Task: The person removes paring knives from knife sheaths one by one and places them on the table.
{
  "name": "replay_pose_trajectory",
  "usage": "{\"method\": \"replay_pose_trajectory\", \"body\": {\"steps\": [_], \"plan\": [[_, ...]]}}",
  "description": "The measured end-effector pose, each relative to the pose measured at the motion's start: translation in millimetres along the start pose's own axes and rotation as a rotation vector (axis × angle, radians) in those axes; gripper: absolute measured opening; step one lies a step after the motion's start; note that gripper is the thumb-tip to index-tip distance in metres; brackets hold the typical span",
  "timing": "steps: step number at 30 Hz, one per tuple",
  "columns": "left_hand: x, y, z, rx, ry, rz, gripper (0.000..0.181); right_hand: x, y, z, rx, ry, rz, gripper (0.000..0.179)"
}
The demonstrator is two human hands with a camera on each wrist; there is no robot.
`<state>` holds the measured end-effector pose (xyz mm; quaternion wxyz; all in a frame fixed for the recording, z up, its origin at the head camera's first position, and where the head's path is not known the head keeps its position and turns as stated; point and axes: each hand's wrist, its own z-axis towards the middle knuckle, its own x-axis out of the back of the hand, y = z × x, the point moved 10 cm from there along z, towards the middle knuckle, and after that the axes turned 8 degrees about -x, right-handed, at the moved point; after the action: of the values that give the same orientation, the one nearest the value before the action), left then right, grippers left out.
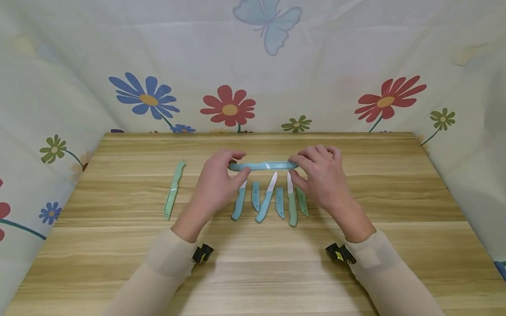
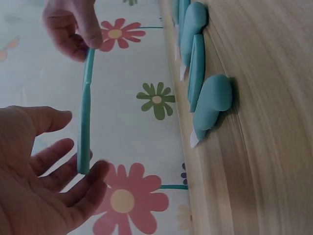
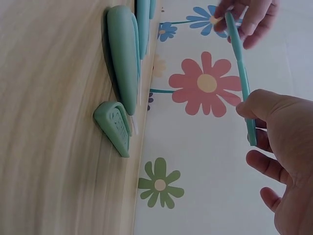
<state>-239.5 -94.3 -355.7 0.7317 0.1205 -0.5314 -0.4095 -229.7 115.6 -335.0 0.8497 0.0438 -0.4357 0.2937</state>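
Note:
A blue sheathed knife [image 1: 263, 166] is held level above the table, sheath end to the right. My right hand [image 1: 324, 177] pinches the sheath between thumb and fingers, as the right wrist view shows of the knife [image 3: 242, 73]. Around the handle end, my left hand [image 1: 218, 177] has its fingers spread; the left wrist view shows its thumb apart from the handle [image 2: 84, 132]. Below lie a blue knife [image 1: 239, 204], a second blue knife [image 1: 264, 208] and a green knife [image 1: 292, 209], bare white blades pointing away. The left one's blade is partly hidden by my left hand.
Two blue sheaths, one left [image 1: 256, 196] and one right [image 1: 280, 202], lie among the bare knives. A green sheath [image 1: 302, 201] sits right of the green knife. Further left lies a green sheathed knife [image 1: 174, 191] on the wooden table [image 1: 247, 280]. A flowered curtain [image 1: 325, 62] stands behind.

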Motion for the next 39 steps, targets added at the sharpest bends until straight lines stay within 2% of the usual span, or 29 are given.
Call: {"method": "replay_pose_trajectory", "body": {"steps": [3, 5, 8, 11, 19, 27, 33, 39], "plan": [[-1.4, 20.5, 1.0, -0.171, 0.007, 0.261, 0.045, 1.3, -2.4, 0.2, 0.012, 0.008, -0.003, 0.021], [-3.5, 31.0, 0.2, -0.272, 0.023, 0.386, 0.048, 2.0, -3.7, 0.0, 0.019, 0.012, -0.004, 0.021], [-7.8, 39.6, -2.5, -0.365, 0.041, 0.484, 0.048, 3.1, -5.6, 0.0, 0.027, 0.021, 0.001, 0.020], [-10.8, 44.6, -4.8, -0.410, 0.057, 0.525, 0.047, 4.3, -7.1, 0.1, 0.033, 0.031, 0.005, 0.021], [-14.0, 49.9, -6.5, -0.433, 0.080, 0.573, 0.039, 6.9, -11.2, 0.5, 0.041, 0.043, 0.000, 0.022], [-14.5, 50.7, -7.2, -0.435, 0.084, 0.573, 0.022, 6.3, -11.2, -0.2, 0.040, 0.041, 0.003, 0.022], [-14.4, 50.5, -7.5, -0.434, 0.086, 0.577, 0.018, 3.8, -11.5, -0.6, 0.049, 0.025, 0.005, 0.021], [-14.3, 52.4, -7.7, -0.443, 0.091, 0.580, 0.018, 0.5, -15.8, -0.7, 0.075, -0.016, -0.015, 0.032]]}}
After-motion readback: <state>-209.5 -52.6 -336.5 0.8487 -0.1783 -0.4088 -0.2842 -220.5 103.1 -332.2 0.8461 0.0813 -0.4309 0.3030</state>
